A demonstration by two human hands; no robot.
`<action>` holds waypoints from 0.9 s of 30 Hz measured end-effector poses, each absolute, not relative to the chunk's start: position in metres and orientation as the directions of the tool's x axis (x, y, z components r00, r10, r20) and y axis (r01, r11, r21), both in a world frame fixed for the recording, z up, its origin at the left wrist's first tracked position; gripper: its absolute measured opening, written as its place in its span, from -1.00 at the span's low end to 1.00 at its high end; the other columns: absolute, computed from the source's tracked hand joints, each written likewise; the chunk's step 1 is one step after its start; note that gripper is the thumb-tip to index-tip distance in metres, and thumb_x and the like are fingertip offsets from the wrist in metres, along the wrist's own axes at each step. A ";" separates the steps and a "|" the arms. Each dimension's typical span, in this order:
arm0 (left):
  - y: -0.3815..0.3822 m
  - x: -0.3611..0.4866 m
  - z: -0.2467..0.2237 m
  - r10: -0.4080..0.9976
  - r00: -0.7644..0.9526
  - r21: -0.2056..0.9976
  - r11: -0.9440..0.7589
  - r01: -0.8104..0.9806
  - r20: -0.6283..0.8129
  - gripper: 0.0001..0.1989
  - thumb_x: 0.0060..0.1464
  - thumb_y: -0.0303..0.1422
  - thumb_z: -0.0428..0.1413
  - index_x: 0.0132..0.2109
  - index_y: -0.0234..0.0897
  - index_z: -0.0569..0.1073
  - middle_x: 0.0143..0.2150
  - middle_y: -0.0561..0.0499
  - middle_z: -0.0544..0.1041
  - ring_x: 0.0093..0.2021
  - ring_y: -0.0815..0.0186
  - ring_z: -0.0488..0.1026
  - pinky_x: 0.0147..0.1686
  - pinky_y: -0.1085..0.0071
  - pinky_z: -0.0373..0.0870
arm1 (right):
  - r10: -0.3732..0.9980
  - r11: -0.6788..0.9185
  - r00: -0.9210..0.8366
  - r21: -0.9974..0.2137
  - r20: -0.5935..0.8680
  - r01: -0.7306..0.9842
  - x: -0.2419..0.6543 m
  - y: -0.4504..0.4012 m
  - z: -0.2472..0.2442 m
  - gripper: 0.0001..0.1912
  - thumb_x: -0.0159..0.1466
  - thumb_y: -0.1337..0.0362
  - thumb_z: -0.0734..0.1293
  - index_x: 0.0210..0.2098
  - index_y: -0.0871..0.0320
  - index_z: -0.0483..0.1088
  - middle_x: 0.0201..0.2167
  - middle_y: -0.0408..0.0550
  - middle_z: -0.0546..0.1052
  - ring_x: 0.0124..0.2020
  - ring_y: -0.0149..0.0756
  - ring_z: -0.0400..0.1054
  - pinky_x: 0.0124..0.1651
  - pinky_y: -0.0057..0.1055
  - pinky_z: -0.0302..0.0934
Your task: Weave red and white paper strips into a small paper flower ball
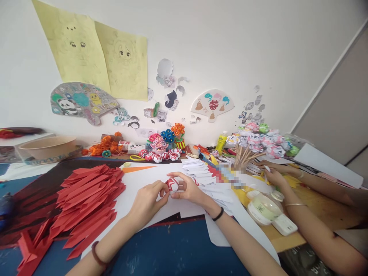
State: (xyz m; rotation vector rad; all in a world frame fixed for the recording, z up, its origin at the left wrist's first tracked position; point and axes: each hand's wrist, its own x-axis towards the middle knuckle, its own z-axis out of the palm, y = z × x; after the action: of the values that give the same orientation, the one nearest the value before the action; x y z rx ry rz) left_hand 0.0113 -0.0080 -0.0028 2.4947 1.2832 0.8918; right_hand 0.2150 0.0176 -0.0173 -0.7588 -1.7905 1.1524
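Ball (173, 184), held above white paper (130, 184), is clasped from three o'clock by the right hand (189, 191) and apparently pinched at eight by the left hand (150, 199), likely for steadiness, with red strips (89, 195) handy at nine o'clock.

Beyond one held red-and-white paper ball (173, 184): two yellow sheets (126, 73) and one bowl (51, 151) leftward, two fan-shaped pictures (212, 105), one per side.

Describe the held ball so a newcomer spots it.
Right of the big red strip pile, over a white sheet, are the wearer's left hand and right hand. Between them is a red-and-white zigzag ball, held, unlike similar balls near the wall.
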 end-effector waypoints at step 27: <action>0.000 0.004 -0.009 0.545 0.709 -0.331 -0.636 0.697 0.447 -0.79 0.24 -0.60 -0.10 -0.18 -0.32 0.39 -0.32 -0.01 0.44 -0.42 0.30 0.38 -0.37 0.33 0.12 | 0.617 0.784 -0.134 -0.590 0.776 0.195 0.193 -0.065 0.065 -0.75 0.33 0.37 0.24 -0.08 -0.01 0.47 -0.18 -0.06 0.54 -0.09 -0.23 0.42 0.00 -0.23 0.32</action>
State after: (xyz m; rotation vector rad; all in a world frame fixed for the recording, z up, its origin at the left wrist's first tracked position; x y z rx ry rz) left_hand 0.0041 -0.0005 -0.0094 3.3459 1.3093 0.5791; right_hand 0.1933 -0.0654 0.0649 -0.6434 -1.6987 0.4102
